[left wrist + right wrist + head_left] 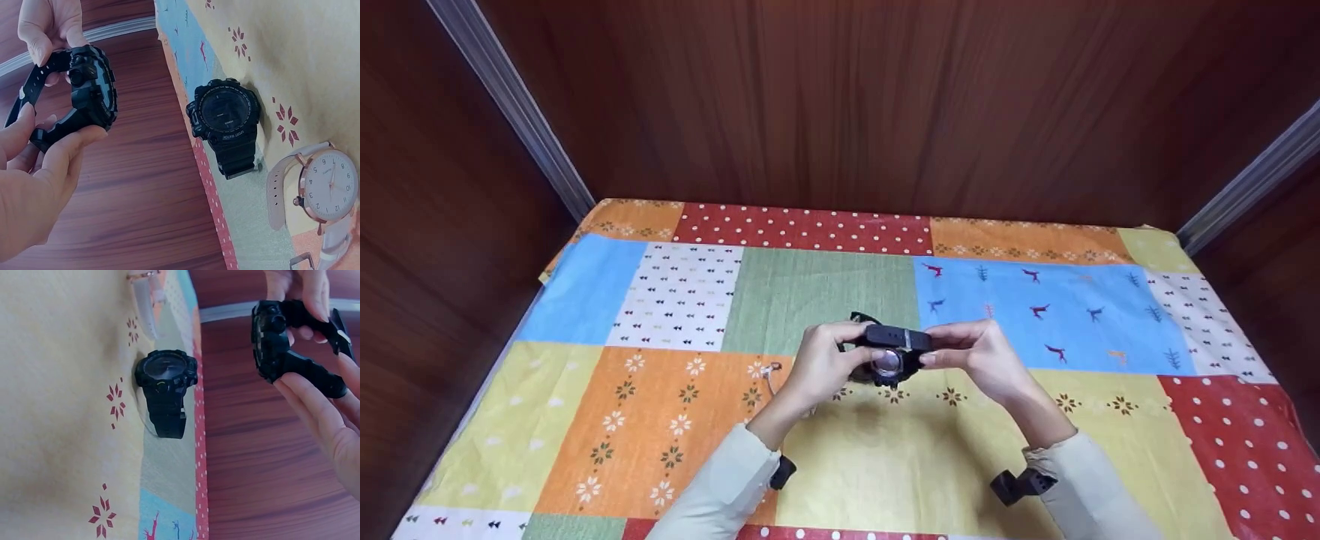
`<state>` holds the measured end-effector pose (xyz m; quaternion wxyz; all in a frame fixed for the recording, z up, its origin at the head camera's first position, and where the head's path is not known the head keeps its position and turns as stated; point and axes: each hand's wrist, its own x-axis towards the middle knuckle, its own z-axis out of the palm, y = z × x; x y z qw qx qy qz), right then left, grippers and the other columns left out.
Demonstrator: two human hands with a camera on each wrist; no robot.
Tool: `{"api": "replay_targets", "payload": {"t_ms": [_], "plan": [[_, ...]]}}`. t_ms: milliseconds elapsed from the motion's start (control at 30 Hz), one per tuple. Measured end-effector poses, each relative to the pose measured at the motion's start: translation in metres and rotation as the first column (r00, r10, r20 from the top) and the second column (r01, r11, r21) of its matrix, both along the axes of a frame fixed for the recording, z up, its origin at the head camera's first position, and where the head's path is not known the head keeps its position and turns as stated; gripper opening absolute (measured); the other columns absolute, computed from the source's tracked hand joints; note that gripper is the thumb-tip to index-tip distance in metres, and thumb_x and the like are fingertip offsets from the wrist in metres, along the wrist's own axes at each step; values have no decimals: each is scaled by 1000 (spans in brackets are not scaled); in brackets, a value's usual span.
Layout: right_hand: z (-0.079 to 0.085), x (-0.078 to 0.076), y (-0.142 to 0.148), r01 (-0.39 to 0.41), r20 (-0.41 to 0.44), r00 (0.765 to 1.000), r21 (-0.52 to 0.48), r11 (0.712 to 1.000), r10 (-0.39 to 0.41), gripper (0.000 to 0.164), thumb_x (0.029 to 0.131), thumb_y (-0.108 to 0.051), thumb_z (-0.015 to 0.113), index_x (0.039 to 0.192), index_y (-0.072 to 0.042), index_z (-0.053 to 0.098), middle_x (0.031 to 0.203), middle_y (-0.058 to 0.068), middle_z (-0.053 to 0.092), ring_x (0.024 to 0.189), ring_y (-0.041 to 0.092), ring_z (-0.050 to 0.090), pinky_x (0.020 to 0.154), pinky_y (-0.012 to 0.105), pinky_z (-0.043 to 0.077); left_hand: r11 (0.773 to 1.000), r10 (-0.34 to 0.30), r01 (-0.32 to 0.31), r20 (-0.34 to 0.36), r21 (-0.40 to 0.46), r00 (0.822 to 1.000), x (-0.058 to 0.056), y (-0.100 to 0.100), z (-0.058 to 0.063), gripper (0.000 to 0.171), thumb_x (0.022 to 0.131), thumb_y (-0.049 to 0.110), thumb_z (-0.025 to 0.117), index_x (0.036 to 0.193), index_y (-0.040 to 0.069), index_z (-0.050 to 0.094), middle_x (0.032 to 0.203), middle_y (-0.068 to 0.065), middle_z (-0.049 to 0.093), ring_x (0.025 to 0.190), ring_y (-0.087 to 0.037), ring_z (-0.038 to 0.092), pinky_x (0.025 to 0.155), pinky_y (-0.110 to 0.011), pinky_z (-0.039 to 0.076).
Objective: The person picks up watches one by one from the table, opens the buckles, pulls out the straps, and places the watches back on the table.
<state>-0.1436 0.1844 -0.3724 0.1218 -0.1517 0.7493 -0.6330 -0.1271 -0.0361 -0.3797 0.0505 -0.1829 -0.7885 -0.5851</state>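
Up above the cloth, both hands hold a black digital wristwatch (911,339) (93,90) (270,343) between them. My left hand (826,364) (39,191) grips its left end, thumb near the dial. With thumb and fingertips, my right hand (986,352) (332,422) pinches the other end of the strap. The strap is bent into a loop. Below lies a second black sport watch (225,115) (166,371), dial up; the held watch and left hand hide most of it in the head view. Beside it is a rose-gold watch (329,188) with a pale strap.
A patchwork-print cloth (660,420) covers the table. Dark wood-grain panels (847,97) stand behind and at both sides, with metal strips (521,112) at the corners. Black wrist cameras (1020,486) sit on both sleeves.
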Motion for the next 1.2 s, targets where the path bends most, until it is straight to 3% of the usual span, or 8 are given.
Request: {"api": "replay_targets", "payload": {"t_ms": [400, 667, 800, 1033, 1200], "plan": [[-4, 3, 4, 18, 28, 999, -61, 998, -17, 34, 72, 5, 71, 101, 18, 59, 89, 18, 67, 77, 23, 66, 77, 34, 52, 999, -19, 17, 43, 44, 999, 0, -2, -3, 31, 76, 7, 72, 105, -4, 66, 101, -15, 66, 93, -25, 61, 81, -26, 49], [-2, 1, 3, 13, 69, 998, -45, 999, -10, 34, 76, 8, 66, 106, 21, 55, 95, 24, 64, 79, 21, 66, 77, 35, 51, 999, -34, 30, 139, 31, 990, 0, -2, 1, 30, 76, 12, 73, 104, 2, 68, 97, -12, 66, 82, -20, 63, 66, -22, 52], [2, 1, 1, 9, 23, 1000, 29, 1000, -10, 31, 77, 5, 68, 104, 17, 59, 93, 24, 64, 78, 18, 66, 75, 33, 52, 999, 5, -1, 115, -36, 993, 1, 0, 5, 28, 76, 12, 74, 102, 3, 69, 95, -9, 67, 82, -17, 62, 66, -20, 51], [7, 1, -4, -19, -59, 998, 104, 994, 25, 27, 77, 2, 68, 101, 12, 62, 93, 23, 64, 78, 14, 64, 75, 30, 52, 992, 60, -62, -27, -108, 998, 3, 4, 10, 25, 75, 9, 73, 99, 3, 70, 91, -9, 69, 85, -22, 63, 77, -30, 50], [5, 1, -5, -26, -90, 995, 101, 995, 35, 27, 78, 2, 68, 102, 12, 62, 95, 24, 63, 79, 14, 64, 74, 31, 52, 993, 51, -53, -18, -108, 999, 3, 5, 9, 22, 75, 9, 73, 96, 3, 70, 89, -9, 68, 83, -22, 63, 73, -28, 51]]}}
